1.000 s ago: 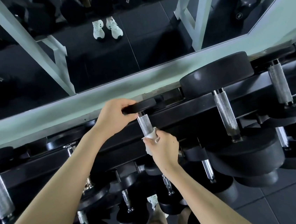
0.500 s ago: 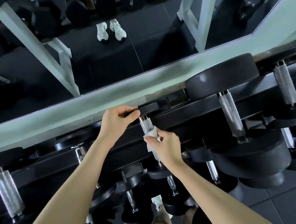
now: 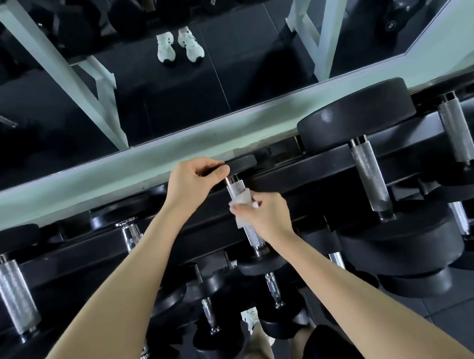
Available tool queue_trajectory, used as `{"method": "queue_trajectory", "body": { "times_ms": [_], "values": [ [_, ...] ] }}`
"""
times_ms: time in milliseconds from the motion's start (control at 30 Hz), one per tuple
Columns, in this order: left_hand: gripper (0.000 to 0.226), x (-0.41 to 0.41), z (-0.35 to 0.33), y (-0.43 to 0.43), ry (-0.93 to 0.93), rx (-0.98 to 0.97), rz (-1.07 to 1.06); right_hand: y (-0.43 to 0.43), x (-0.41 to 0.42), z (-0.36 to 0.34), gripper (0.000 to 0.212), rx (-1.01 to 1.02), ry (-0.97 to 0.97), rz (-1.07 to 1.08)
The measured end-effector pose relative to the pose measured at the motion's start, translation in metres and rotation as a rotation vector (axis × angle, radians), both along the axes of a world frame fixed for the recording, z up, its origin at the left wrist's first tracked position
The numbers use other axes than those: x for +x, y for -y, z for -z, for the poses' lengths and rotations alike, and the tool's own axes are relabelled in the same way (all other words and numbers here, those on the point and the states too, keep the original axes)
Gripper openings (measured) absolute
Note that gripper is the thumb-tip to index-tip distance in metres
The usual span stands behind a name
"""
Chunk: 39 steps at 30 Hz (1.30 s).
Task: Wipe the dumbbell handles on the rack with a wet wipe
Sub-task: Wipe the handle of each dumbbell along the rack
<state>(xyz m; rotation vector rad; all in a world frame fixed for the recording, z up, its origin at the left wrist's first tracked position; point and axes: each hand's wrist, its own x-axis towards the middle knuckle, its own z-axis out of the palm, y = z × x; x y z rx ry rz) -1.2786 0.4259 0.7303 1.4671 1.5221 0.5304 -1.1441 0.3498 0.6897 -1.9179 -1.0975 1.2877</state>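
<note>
A small dumbbell lies on the top tier of the rack [image 3: 302,168], its near head [image 3: 263,264] closest to the person. The right hand [image 3: 266,217] curls around the knurled handle [image 3: 252,234], pressing the white wet wipe [image 3: 243,199] against it. Farther on, the left hand [image 3: 192,184] grips the dumbbell's far head [image 3: 241,162]. A mirror [image 3: 250,90] runs beyond the rack.

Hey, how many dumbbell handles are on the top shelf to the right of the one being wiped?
2. The near handle stands just right of the wiped handle; the far handle is beyond it, by the frame's edge. Others may be cut off.
</note>
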Motion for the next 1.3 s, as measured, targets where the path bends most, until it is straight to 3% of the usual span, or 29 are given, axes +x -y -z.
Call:
{"method": "queue_trajectory", "body": {
  "times_ms": [200,300,433,600,700,833,933,1000,1100,1300],
  "values": [
    [0.004,-0.002,0.001,0.000,0.012,0.002,0.002,0.037,0.017,0.010,0.029,-0.159,0.309,-0.321],
    [0.003,-0.004,0.000,-0.001,0.004,-0.003,0.023,0.030,0.028,0.006,0.030,-0.201,0.365,-0.476],
    [0.009,-0.012,0.000,0.000,0.031,-0.032,0.036,0.015,0.050,0.001,0.023,-0.305,0.165,-0.523],
    [0.010,-0.012,0.000,0.003,0.029,-0.014,0.047,0.013,0.037,0.000,0.017,-0.194,-0.191,-0.091],
    [0.008,-0.002,-0.003,0.001,-0.095,0.018,0.069,0.008,0.019,0.003,0.021,-0.200,-0.313,-0.017],
    [0.035,0.014,-0.014,-0.002,-0.390,0.096,0.244,0.004,0.024,0.009,0.027,-0.308,-0.527,0.000],
    [0.041,0.026,-0.020,-0.007,-0.494,0.123,0.352,0.003,0.025,0.010,0.026,-0.299,-0.569,0.031],
    [0.044,0.028,-0.021,-0.009,-0.508,0.113,0.364,0.004,0.024,0.010,0.024,-0.269,-0.520,0.076],
    [0.045,0.023,-0.019,-0.007,-0.401,0.071,0.287,0.007,0.024,0.009,0.014,-0.164,-0.276,0.133],
    [0.043,0.008,-0.014,-0.003,-0.266,0.026,0.229,0.014,0.012,0.010,0.022,0.006,0.058,0.058]
  ]
}}
